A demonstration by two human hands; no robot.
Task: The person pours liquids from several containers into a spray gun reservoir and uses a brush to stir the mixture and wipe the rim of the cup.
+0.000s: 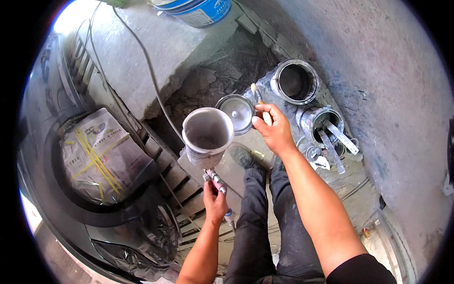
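Observation:
My left hand [213,199] is closed on a spray gun [217,182], whose open light-grey cup [207,158] has greyish residue inside. My right hand [273,130] grips a paintbrush [264,113] with a pale wooden handle, its bristles pointing up. Just left of that hand, partly behind the cup, sits a round metal lid or shallow container [235,113] with grey paint on it. Beyond my hands stand an open, dark-stained tin [295,83] and a second tin [309,123] holding paint-crusted stir sticks [338,135], with small cups and scraps beside it.
A dark car body panel [118,222] with a paper-masked round opening [101,151] lies on the left, beside a slatted rack [187,201]. A concrete wall [392,94] rises on the right. Ahead are a broken pit [213,66], a hose [156,90] and a blue bucket [187,14].

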